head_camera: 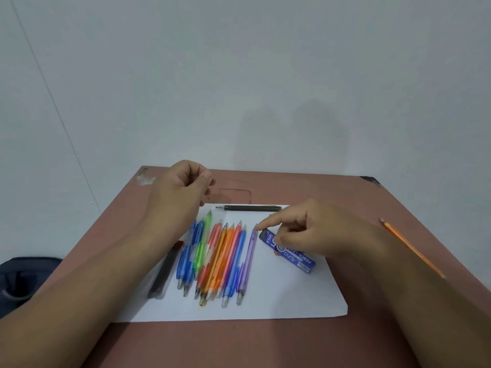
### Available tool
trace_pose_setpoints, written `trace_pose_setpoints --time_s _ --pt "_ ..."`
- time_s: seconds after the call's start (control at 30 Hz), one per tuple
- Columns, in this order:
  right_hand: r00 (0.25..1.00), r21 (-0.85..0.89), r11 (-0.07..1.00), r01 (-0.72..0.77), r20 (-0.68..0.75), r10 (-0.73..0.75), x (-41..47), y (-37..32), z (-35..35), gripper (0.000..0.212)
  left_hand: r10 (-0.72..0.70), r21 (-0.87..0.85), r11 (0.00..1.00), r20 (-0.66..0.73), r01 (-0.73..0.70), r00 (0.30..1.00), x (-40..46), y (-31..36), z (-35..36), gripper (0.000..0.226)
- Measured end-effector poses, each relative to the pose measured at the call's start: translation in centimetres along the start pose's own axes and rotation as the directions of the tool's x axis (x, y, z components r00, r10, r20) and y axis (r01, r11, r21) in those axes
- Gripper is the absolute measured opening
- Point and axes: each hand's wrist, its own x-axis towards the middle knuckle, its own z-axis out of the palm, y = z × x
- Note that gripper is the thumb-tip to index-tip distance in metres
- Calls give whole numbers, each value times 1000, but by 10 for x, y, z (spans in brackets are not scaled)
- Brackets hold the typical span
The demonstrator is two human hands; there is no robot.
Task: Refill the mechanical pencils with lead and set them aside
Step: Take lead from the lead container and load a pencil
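Observation:
Several translucent mechanical pencils [216, 261] in blue, green, orange and pink lie side by side on a white sheet of paper [292, 296]. A purple pencil [248, 261] lies a little apart on their right. A blue lead case [299, 258] lies right of it. My right hand [308, 232] hovers over the case, its index finger stretched to the purple pencil's far end and its thumb at the case. My left hand [183, 187] is raised over the far left of the sheet with curled fingers; nothing shows in it.
A dark pen [252, 208] lies across the sheet's far edge. A dark case with a red end [163, 274] lies left of the pencils. An orange wooden pencil [409, 245] rests on the brown table [239, 341] at the right. A dark bag [24, 277] sits beyond the table's left edge.

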Motion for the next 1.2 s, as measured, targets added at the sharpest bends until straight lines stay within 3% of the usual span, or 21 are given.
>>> trace_pose_setpoints --time_s 0.2,0.3,0.4,0.47,0.67,0.77,0.87,1.0,1.2 --pt "999 -103 995 16 45 -12 -1 -1 -3 29 87 138 986 70 -96 994 -6 1 1 14" --pt "983 -243 970 30 -170 -73 6 10 1 27 142 168 973 117 -161 983 -12 6 2 13" --pt "802 -266 949 168 -523 -289 14 21 10 21 211 208 948 161 -242 964 -18 13 6 12" --pt "694 -324 912 253 -596 -404 19 20 15 21 272 224 924 184 -310 944 -20 15 9 12" --pt "603 -456 847 272 -606 -519 29 17 24 14 512 287 781 213 -555 832 -24 15 17 8" --pt "583 -471 841 265 -616 -529 30 18 25 13 567 303 735 215 -606 795 -22 12 19 9" --pt "577 -393 881 261 -669 -469 30 20 22 11 536 258 772 226 -581 813 -18 12 19 29" --pt "604 -141 961 240 -753 -262 29 23 18 12 328 371 826 297 -425 897 -8 8 23 26" --pt "639 -22 977 212 -754 -155 30 23 17 12 145 521 760 446 -389 883 6 -6 29 26"
